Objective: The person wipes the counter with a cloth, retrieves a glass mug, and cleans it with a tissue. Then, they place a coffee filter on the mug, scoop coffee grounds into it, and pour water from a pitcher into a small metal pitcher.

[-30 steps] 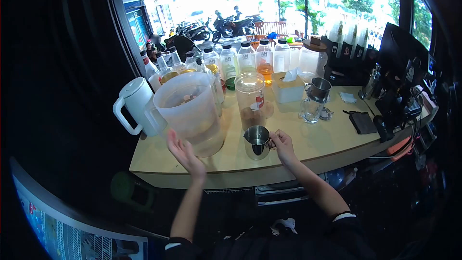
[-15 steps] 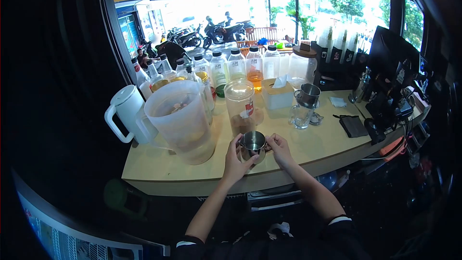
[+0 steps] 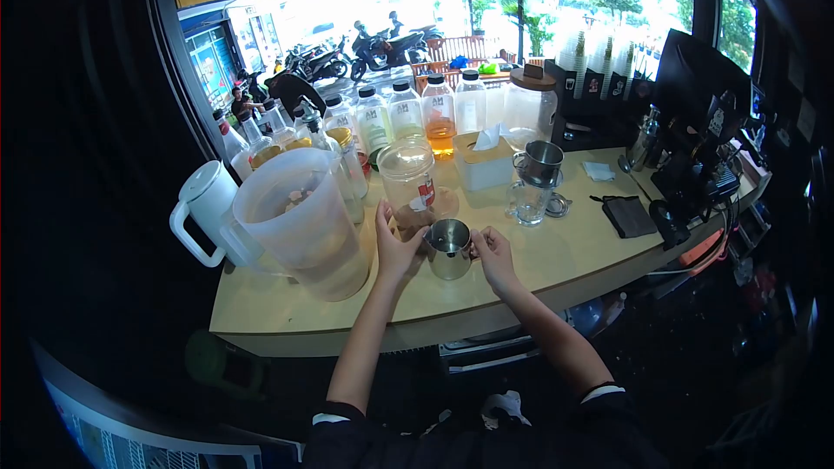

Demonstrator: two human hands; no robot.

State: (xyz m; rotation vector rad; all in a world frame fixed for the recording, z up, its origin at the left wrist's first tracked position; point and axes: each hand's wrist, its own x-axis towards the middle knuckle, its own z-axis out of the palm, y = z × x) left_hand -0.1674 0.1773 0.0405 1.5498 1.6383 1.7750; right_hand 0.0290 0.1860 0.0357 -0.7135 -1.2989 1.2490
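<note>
A shiny metal milk pitcher (image 3: pixel 450 262) stands upright at the front of the counter, its handle on the right. My right hand (image 3: pixel 497 262) is closed on that handle. My left hand (image 3: pixel 397 252) is open beside the pitcher, fingers stretched up and thumb apart, its tip close to the rim; whether it touches cannot be made out. Just behind the left hand is a clear plastic jar (image 3: pixel 407 172) with a red label and brown contents low inside, partly hidden by the fingers and pitcher.
Left stand a large translucent jug (image 3: pixel 300 226) and a white pitcher (image 3: pixel 208 200). Several bottles (image 3: pixel 439 113) line the back. Rightward are a tissue box (image 3: pixel 484 167), a metal dripper on a glass mug (image 3: pixel 532 200), a dark cloth (image 3: pixel 627 216) and stacked cups (image 3: pixel 599 56).
My left hand has let go of the milk pitcher's side and moved left and up toward the jar, its fingers opening. My right hand stays on the handle. The camera view has shifted slightly.
</note>
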